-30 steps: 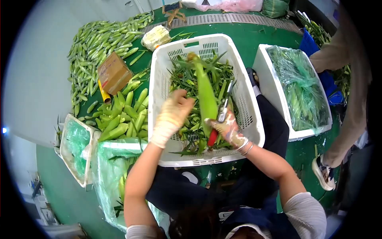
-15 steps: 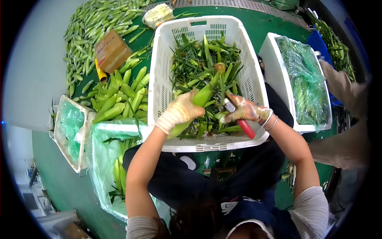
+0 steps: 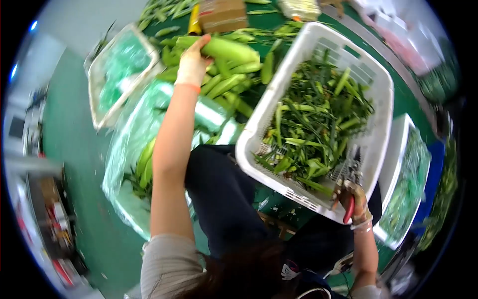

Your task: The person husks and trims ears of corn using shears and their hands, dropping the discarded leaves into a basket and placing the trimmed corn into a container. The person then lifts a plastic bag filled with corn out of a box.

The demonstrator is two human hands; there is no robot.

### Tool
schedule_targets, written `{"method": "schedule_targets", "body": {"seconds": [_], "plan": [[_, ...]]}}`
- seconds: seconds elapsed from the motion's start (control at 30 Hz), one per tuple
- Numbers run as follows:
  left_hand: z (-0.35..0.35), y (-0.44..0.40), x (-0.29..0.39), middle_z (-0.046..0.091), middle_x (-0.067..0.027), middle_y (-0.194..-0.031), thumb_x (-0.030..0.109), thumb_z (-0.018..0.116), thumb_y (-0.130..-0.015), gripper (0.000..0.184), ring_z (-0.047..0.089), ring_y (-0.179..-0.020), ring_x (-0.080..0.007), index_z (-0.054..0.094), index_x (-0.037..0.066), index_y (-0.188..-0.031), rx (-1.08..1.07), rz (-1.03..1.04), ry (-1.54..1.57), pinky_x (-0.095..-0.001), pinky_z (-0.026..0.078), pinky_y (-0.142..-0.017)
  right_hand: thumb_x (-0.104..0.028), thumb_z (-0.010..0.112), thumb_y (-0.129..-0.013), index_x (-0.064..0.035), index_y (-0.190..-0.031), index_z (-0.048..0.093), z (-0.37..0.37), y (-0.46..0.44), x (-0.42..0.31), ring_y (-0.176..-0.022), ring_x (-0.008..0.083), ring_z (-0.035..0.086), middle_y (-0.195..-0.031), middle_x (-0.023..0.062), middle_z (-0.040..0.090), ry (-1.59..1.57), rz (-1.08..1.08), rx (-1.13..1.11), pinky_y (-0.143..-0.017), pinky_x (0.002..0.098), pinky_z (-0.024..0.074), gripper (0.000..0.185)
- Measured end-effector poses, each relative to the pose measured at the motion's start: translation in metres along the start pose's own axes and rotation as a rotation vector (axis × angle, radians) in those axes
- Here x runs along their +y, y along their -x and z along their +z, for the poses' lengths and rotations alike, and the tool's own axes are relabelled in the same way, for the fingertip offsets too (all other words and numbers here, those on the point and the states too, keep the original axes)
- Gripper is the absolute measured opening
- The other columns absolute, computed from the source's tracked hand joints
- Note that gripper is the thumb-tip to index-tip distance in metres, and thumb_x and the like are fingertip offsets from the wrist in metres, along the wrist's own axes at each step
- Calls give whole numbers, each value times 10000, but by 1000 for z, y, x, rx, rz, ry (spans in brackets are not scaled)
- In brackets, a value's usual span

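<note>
Green corn (image 3: 226, 50) in left fingers (image 3: 203, 42) over pile (image 3: 230, 85), right fingers (image 3: 354, 191) round red-handled tool (image 3: 350, 210), crate rim (image 3: 271, 180) near, open floor (image 3: 72, 124) leftward

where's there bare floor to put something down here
The widest bare patch is green floor on the left, between blurry clutter at the far edge and the white tub and plastic-lined box. Crowded: piled cobs around the left grip, the white crate strewn with leaf trimmings, and a foam box close on its right.
</note>
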State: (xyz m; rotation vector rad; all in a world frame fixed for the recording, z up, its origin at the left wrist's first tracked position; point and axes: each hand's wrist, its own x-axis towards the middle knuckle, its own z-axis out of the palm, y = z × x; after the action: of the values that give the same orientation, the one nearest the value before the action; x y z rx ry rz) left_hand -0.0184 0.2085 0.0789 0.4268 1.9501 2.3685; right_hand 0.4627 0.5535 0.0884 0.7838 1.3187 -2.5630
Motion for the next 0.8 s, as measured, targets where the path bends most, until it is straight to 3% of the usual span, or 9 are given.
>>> {"method": "schedule_targets", "body": {"seconds": [0.13, 0.27, 0.37, 0.4, 0.43, 0.53, 0.63, 0.73, 0.8], "plan": [[-59, -12, -23, 506, -137, -1278, 291, 515, -939, 393, 526, -1116, -344, 468, 124, -1292, 775, -193, 611, -506, 441, -976, -353, 529, -894, 12, -906, 534, 2, -9, 4, -717, 252, 567, -821, 122, 526, 199, -42, 60, -578, 353, 514, 366], [-137, 14, -13, 513, -201, -1284, 410, 518, -916, 563, 488, -1187, -357, 438, -8, -1285, 230, -63, 1086, -449, 442, -982, -342, 526, -894, 19, -982, 541, -9, -13, 2, -773, 266, 581, -869, 133, 553, 351, 76, 133, -692, 380, 511, 372], [-194, 97, 16, 598, -202, -1126, 322, 502, -941, 413, 585, -1026, -242, 569, -53, -1101, 205, -21, 460, -372, 450, -919, -362, 545, -887, -12, -1069, 519, -13, -15, 2, -794, 268, 590, -914, 125, 560, 408, 87, 131, -747, 411, 511, 395], [-209, 130, 16, 680, -127, -957, 291, 386, -974, 392, 652, -890, -220, 625, -14, -1029, 250, -111, -204, -344, 496, -839, -394, 523, -896, 8, -1058, 533, -9, -16, 2, -812, 266, 584, -940, 134, 554, 414, 98, 117, -771, 400, 505, 433], [-206, 169, 10, 684, -88, -839, 253, 417, -957, 356, 651, -767, -178, 654, -13, -964, 355, -275, -117, -313, 511, -747, -415, 528, -895, -8, -1078, 517, -13, -20, 5, -813, 263, 586, -948, 133, 550, 409, 91, 75, -772, 398, 508, 446], [-220, 277, -46, 650, -33, -729, 251, 551, -847, 207, 595, -603, -126, 681, 96, -804, -144, -934, -494, -258, 458, -509, -423, 520, -902, -16, -1098, 499, 8, -31, 8, -805, 262, 586, -946, 134, 546, 435, 130, 80, -785, 398, 506, 452], [-182, 339, -89, 641, -245, -1003, 234, 555, -769, 285, 631, -962, -337, 672, 12, -904, -403, -999, -1184, -378, 498, -844, -347, 503, -911, -4, -1126, 479, 19, -35, 8, -794, 257, 586, -930, 130, 554, 501, 144, 94, -728, 359, 505, 406], [-170, 370, -118, 609, -191, -1151, 355, 626, -757, 419, 613, -1038, -271, 661, 14, -998, -281, -914, -1693, -373, 508, -831, -261, 540, -873, 4, -1133, 479, 33, -26, -1, -766, 228, 581, -918, 111, 560, 662, 148, 166, -684, 315, 496, 376], [-169, 377, -89, 581, -136, -1213, 488, 605, -791, 538, 606, -1045, -260, 655, 15, -1041, -198, -1191, -1626, -362, 505, -843, -143, 616, -806, 9, -1138, 481, 46, -14, -14, -724, 180, 572, -905, 81, 565, 836, 147, 252, -646, 269, 480, 390]]}}
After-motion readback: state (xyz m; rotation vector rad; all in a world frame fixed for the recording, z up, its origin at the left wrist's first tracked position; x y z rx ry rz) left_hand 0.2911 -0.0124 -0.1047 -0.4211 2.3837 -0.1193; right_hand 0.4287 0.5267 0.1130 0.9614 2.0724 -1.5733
